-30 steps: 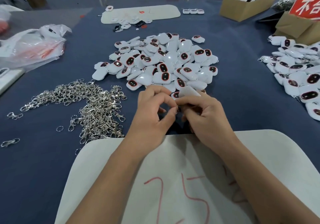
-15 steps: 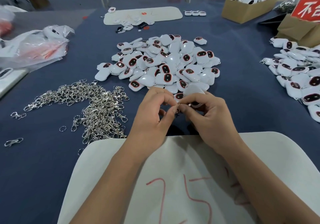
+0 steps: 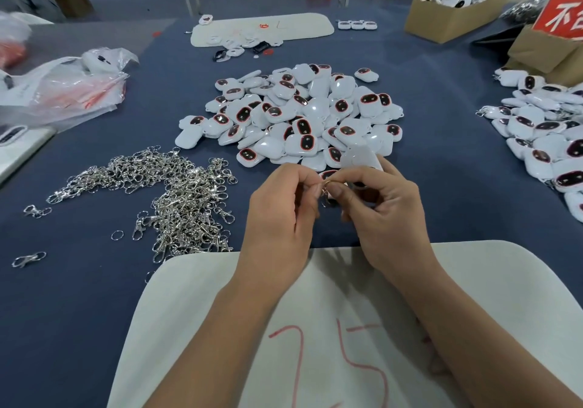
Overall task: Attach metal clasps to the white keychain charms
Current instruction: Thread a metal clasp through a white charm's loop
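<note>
Head view: left hand (image 3: 277, 215) pinches clasp (image 3: 325, 190); right hand (image 3: 383, 215) grips charm (image 3: 361, 158).
Risk: ring slips off, drops.
Spares: clasp heap (image 3: 176, 193), 9 o'clock.

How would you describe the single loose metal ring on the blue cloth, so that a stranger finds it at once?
Start at the big heap of silver clasps left of the hands. At its lower left edge, one small plain ring lies alone on the blue cloth. Unlike its neighbours, it has no hook attached.
</note>
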